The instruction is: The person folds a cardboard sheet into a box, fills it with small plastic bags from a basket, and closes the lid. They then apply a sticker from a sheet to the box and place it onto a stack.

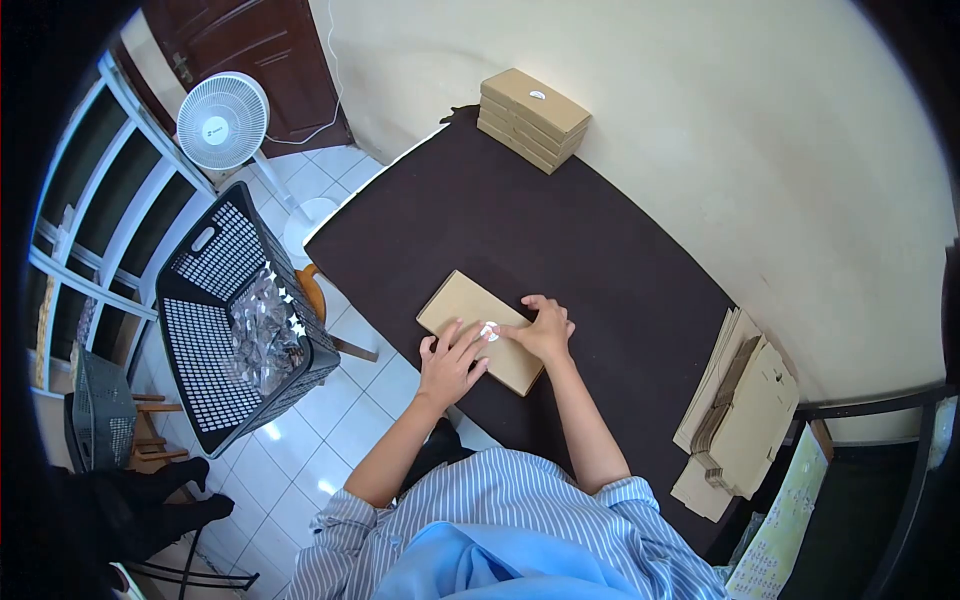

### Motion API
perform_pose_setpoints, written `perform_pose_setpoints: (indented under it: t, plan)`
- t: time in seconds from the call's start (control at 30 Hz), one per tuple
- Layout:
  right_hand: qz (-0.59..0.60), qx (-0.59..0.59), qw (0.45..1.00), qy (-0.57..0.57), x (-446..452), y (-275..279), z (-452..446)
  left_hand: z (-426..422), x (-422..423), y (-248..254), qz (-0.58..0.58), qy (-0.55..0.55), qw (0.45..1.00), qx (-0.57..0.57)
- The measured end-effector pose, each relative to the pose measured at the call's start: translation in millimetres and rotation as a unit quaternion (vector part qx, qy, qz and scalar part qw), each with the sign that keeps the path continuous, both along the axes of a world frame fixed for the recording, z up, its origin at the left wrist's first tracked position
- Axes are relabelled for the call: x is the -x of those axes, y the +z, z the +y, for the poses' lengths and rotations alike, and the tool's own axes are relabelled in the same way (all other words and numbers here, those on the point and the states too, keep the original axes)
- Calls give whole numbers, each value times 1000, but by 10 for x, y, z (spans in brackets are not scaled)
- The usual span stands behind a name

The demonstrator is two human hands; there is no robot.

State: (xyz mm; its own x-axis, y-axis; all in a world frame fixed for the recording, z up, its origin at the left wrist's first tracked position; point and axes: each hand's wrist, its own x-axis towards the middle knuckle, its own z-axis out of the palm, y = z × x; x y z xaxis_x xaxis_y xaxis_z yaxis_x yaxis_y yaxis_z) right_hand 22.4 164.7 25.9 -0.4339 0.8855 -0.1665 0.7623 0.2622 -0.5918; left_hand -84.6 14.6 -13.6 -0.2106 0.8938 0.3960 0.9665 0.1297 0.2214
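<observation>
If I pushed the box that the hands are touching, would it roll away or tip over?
The cardboard box probably won't roll: its edges are straight. Tipping seems unlikely too, since it lies low on a broad face. It would likely feel fairly stiff, because its top looks flat. What's inside is hidden, so I can't tell its weight.

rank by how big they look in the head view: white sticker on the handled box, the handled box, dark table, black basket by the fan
1. Dark table
2. Black basket
3. Handled box
4. White sticker

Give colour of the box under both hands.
The box is light brown, like bare cardboard; best seen in the head view, the only one here.
</observation>
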Motion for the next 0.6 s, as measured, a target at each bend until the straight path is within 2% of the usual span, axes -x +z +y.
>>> perform_pose_setpoints:
  t: [0.03,0.13,0.27,0.37,0.43,0.6]
  plan:
    - [-3,51,999,9,-25,-50,59,4,29,-8,0,0,1000,0]
    - [31,84,996,17,-57,-136,110,5,50,-14,-8,-32,999,17]
    - [26,61,998,17,-55,-121,110,-3,13,2,-47,-18,998,24]
    - [28,75,996,-29,-2,-42,41,-5,-40,-15,-59,-15,998,20]
    - [-3,40,999,-9,5,-23,-14,2,-40,-14,-53,-18,998,19]
    - [16,29,999,-9,1,-76,-39,8,-35,-11,-82,-19,996,14]
